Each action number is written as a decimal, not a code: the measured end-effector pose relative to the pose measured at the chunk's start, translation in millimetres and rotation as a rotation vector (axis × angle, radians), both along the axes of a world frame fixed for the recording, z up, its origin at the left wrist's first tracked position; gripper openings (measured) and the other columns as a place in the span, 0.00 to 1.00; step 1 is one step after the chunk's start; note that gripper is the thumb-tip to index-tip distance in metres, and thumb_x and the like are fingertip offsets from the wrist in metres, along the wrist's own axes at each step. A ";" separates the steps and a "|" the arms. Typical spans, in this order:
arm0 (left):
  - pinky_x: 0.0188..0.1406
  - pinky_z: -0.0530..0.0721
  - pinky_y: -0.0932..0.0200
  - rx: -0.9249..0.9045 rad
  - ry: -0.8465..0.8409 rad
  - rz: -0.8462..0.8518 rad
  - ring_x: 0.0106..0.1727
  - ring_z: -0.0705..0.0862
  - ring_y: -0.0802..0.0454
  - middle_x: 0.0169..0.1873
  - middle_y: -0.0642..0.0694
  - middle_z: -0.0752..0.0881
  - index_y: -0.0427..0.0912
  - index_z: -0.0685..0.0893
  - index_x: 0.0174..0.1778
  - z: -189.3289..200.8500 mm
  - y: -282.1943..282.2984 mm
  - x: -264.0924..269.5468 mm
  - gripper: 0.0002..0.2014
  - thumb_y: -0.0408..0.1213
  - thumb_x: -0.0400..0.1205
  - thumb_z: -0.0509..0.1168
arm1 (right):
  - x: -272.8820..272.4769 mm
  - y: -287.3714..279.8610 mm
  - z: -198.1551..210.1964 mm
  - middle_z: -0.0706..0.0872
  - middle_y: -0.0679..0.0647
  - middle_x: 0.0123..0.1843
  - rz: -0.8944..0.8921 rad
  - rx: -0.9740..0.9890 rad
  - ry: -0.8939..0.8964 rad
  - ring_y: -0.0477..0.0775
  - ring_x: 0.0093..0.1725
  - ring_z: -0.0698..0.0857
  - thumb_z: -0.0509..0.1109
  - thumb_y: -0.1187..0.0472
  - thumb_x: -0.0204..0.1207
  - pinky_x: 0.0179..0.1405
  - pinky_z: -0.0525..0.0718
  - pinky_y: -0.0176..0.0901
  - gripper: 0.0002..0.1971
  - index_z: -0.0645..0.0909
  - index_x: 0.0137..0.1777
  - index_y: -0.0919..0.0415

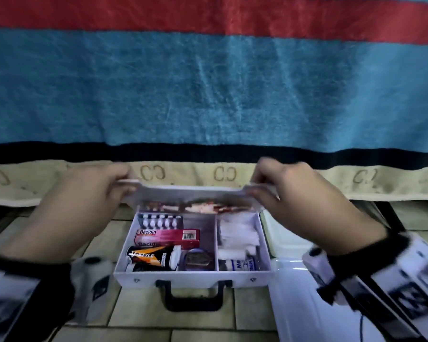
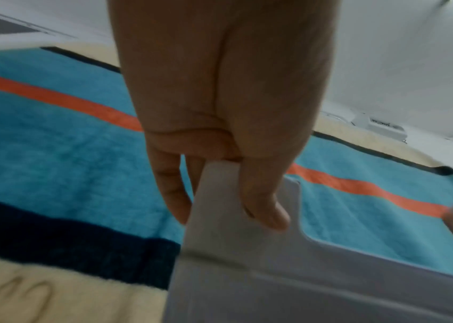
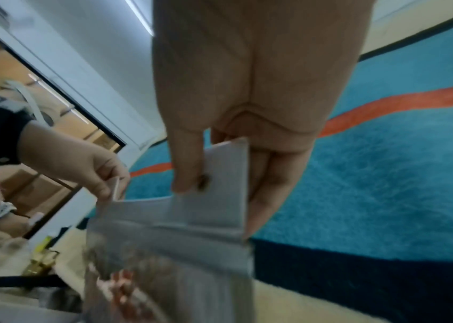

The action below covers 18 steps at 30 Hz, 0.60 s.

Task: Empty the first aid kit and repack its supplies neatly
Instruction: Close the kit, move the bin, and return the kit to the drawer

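One white first aid kit (image 1: 193,276) sits open on the tiled floor (image 1: 139,314), its black handle (image 1: 192,296) on the near side. Two hands hold one grey inner tray (image 1: 195,193) just above the kit's far edge: the left hand (image 1: 84,193) pinches the tray's left tab, the right hand (image 1: 299,193) pinches its right tab. Inside the kit lie one blister pack (image 1: 161,222), one pink Bacidin box (image 1: 167,237), one black and orange bottle (image 1: 153,257), white gauze (image 1: 237,234) in the right compartment. One striped blanket (image 1: 208,90) hangs on the far side.
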<state>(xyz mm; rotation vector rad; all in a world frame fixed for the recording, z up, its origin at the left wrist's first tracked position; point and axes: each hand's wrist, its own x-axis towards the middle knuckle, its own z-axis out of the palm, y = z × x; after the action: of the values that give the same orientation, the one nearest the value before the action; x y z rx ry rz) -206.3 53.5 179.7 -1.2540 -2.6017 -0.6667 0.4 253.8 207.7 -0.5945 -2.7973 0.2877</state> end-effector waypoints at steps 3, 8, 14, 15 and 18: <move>0.39 0.83 0.55 -0.148 -0.157 0.023 0.38 0.85 0.56 0.38 0.61 0.90 0.65 0.87 0.36 -27.2 -31.9 26.6 0.08 0.42 0.73 0.74 | 30.8 -13.2 -17.6 0.85 0.45 0.40 0.115 -0.030 -0.235 0.44 0.37 0.79 0.64 0.42 0.76 0.37 0.78 0.40 0.11 0.76 0.44 0.48; 0.46 0.80 0.68 -0.162 -0.380 0.021 0.50 0.87 0.63 0.47 0.71 0.86 0.61 0.82 0.34 -74.0 -43.4 47.8 0.17 0.31 0.67 0.79 | 45.1 -27.3 -79.6 0.80 0.45 0.47 0.254 -0.146 -0.396 0.48 0.55 0.83 0.62 0.55 0.63 0.55 0.82 0.44 0.03 0.72 0.36 0.48; 0.54 0.82 0.57 -0.404 -0.491 0.056 0.51 0.85 0.58 0.52 0.62 0.86 0.70 0.74 0.47 -66.7 -46.6 50.2 0.30 0.57 0.51 0.78 | 49.4 -25.1 -90.2 0.74 0.54 0.69 0.351 -0.036 -0.435 0.54 0.72 0.73 0.68 0.51 0.69 0.65 0.77 0.43 0.13 0.79 0.51 0.55; 0.52 0.81 0.58 -0.391 -0.459 0.068 0.50 0.84 0.57 0.52 0.60 0.86 0.69 0.76 0.46 -66.0 -44.7 49.9 0.26 0.53 0.56 0.79 | 48.5 -22.3 -91.2 0.73 0.52 0.69 0.350 -0.029 -0.412 0.53 0.71 0.73 0.69 0.49 0.70 0.64 0.74 0.43 0.16 0.78 0.56 0.54; 0.41 0.70 0.76 -0.325 -0.333 0.063 0.47 0.77 0.57 0.47 0.60 0.80 0.64 0.83 0.57 -73.1 -33.1 44.9 0.28 0.35 0.64 0.79 | 41.2 -14.4 -97.1 0.80 0.47 0.61 0.277 -0.067 -0.283 0.52 0.62 0.78 0.72 0.54 0.71 0.54 0.73 0.38 0.19 0.75 0.62 0.50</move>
<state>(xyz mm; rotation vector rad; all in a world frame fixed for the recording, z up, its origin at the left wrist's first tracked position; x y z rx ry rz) -161.4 20.4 106.6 -1.2256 -3.1111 -0.4904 41.5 239.4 110.5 -0.2761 -3.1582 0.3799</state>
